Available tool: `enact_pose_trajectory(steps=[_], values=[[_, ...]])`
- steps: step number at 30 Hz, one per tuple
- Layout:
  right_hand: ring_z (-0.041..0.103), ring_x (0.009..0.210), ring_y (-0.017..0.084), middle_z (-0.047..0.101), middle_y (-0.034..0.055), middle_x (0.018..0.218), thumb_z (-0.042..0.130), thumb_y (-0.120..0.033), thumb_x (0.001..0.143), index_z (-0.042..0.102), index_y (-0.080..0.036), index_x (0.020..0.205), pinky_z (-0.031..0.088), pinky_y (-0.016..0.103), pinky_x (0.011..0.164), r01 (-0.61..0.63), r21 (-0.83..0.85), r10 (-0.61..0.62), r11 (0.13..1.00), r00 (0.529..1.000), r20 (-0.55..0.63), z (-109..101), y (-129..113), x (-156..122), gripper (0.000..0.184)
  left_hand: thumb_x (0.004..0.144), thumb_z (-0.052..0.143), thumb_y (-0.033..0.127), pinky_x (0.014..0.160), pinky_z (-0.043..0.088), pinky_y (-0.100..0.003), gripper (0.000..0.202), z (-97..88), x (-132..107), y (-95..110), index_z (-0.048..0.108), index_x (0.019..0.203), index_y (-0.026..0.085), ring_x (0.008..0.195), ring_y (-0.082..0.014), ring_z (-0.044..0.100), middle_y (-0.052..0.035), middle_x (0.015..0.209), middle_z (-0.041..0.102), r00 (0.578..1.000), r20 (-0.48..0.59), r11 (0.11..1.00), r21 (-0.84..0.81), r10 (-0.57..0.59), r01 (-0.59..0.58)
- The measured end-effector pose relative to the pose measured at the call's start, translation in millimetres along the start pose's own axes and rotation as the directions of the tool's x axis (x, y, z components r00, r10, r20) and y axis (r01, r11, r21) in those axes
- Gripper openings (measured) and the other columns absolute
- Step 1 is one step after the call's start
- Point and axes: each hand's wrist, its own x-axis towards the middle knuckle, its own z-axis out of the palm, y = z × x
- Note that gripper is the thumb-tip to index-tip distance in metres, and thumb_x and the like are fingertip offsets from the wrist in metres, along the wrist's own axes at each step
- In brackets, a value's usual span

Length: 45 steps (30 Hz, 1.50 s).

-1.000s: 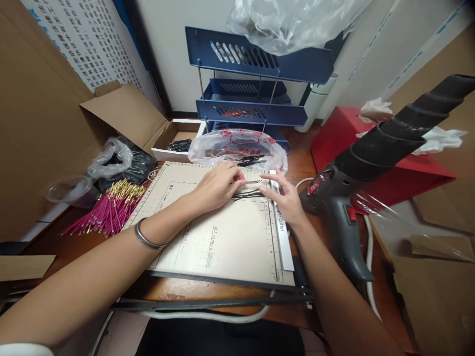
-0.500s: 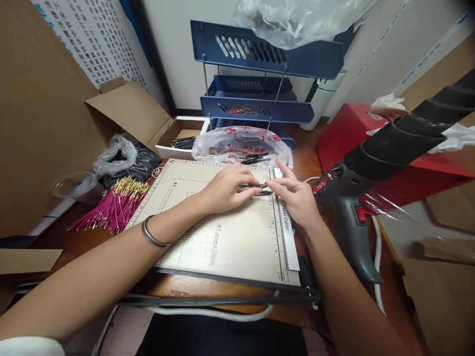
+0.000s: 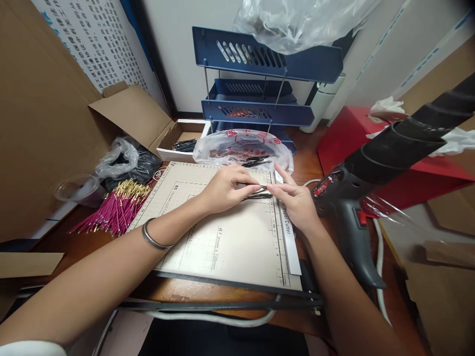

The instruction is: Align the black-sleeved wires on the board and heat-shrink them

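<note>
Above the cream board of a paper cutter, my left hand pinches a thin black wire-like piece between thumb and fingers. The fingertips of my right hand close on the other end of that piece, close to the cutter's white strip. Several similar black pieces lie on the board just under my fingers. Behind the hands, a clear plastic bag with red print has more black pieces at its mouth.
Magenta wires with gold ends are piled at the left. An open box with black pieces stands behind. At the right is a grey handheld tool with a red switch, before a red box. Blue tiered trays stand at the back.
Both hands stay nearly in place, with a small shift of the fingertips around the black piece. More of the loose black pieces shows beneath them. The whole view has moved slightly.
</note>
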Motion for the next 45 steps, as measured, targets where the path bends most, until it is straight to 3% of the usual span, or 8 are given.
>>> enact_pose_trajectory(steps=[4, 8, 12, 15, 21, 26, 32, 45], values=[[0.039, 0.164, 0.038, 0.057, 0.0071, 0.165, 0.087, -0.073, 0.071, 0.089, -0.028, 0.092, 0.020, 0.056, 0.139, 0.009, 0.053, -0.006, 0.999, 0.999, -0.050, 3, 10, 2, 0.049, 0.099, 0.071, 0.027, 0.081, 0.053, -0.035, 0.018, -2.5, -2, -1, 0.086, 0.091, 0.019, 0.081, -0.0187, 0.069, -0.0061, 0.085, 0.080, 0.999, 0.000, 0.999, 0.024, -0.045, 0.045], [0.048, 0.158, 0.032, 0.070, 0.0041, 0.150, 0.078, -0.077, 0.078, 0.082, -0.032, 0.117, 0.025, 0.057, 0.138, -0.026, 0.386, 0.087, 0.922, 0.986, -0.143, 10, 28, 10, 0.060, 0.098, 0.071, 0.030, 0.086, 0.055, -0.037, 0.019, -15.6, 13, -20, 0.087, 0.094, 0.020, 0.091, -0.0222, 0.072, -0.0077, 0.097, 0.083, 0.982, -0.043, 0.974, 0.122, -0.185, 0.189], [0.058, 0.147, 0.030, 0.075, 0.0039, 0.133, 0.077, -0.078, 0.077, 0.076, -0.030, 0.113, 0.033, 0.055, 0.136, -0.051, 0.588, 0.189, 0.807, 0.966, -0.176, 15, 39, 20, 0.060, 0.099, 0.067, 0.030, 0.082, 0.054, -0.035, 0.024, -26.1, 54, -56, 0.088, 0.100, 0.019, 0.088, -0.0224, 0.074, -0.0081, 0.100, 0.085, 0.903, 0.007, 0.869, 0.275, -0.430, 0.412], [0.058, 0.146, 0.028, 0.074, 0.0042, 0.134, 0.079, -0.077, 0.075, 0.075, -0.029, 0.111, 0.033, 0.051, 0.136, -0.061, 0.606, 0.220, 0.793, 0.956, -0.192, 16, 39, 22, 0.060, 0.103, 0.062, 0.033, 0.085, 0.055, -0.032, 0.029, -16.2, 85, -80, 0.087, 0.110, 0.020, 0.094, -0.0222, 0.076, -0.0073, 0.106, 0.085, 0.844, 0.071, 0.780, 0.430, -0.531, 0.455], [0.064, 0.136, 0.027, 0.076, 0.0027, 0.122, 0.083, -0.078, 0.069, 0.074, -0.028, 0.109, 0.041, 0.046, 0.130, -0.069, 0.614, 0.238, 0.786, 0.951, -0.197, 19, 35, 22, 0.065, 0.103, 0.063, 0.035, 0.098, 0.056, -0.038, 0.032, 14.6, 109, -92, 0.084, 0.123, 0.024, 0.117, -0.0308, 0.074, -0.0106, 0.125, 0.082, 0.811, 0.066, 0.673, 0.599, -0.581, 0.434], [0.069, 0.123, 0.027, 0.078, 0.0018, 0.113, 0.078, -0.076, 0.074, 0.073, -0.028, 0.109, 0.049, 0.046, 0.119, -0.052, 0.548, 0.210, 0.835, 0.950, -0.230, 22, 35, 22, 0.060, 0.101, 0.063, 0.037, 0.095, 0.055, -0.040, 0.036, 2.5, 105, -79, 0.083, 0.129, 0.024, 0.114, -0.0323, 0.074, -0.0121, 0.124, 0.082, 0.818, 0.149, 0.668, 0.666, -0.556, 0.333], [0.069, 0.127, 0.030, 0.079, 0.0044, 0.117, 0.077, -0.078, 0.072, 0.071, -0.029, 0.110, 0.051, 0.049, 0.117, -0.062, 0.535, 0.200, 0.843, 0.959, -0.203, 21, 37, 23, 0.063, 0.092, 0.070, 0.034, 0.091, 0.053, -0.033, 0.027, -5.8, 98, -72, 0.086, 0.113, 0.027, 0.114, -0.0278, 0.073, -0.0047, 0.121, 0.083, 0.799, 0.283, 0.716, 0.653, -0.531, 0.244], [0.070, 0.125, 0.031, 0.080, 0.0034, 0.113, 0.077, -0.077, 0.073, 0.072, -0.027, 0.112, 0.053, 0.049, 0.114, -0.073, 0.547, 0.206, 0.834, 0.960, -0.187, 20, 39, 22, 0.063, 0.085, 0.074, 0.030, 0.090, 0.054, -0.030, 0.021, 2.7, 103, -81, 0.087, 0.101, 0.026, 0.102, -0.0252, 0.074, -0.0052, 0.108, 0.084, 0.759, 0.278, 0.681, 0.676, -0.589, 0.281]])
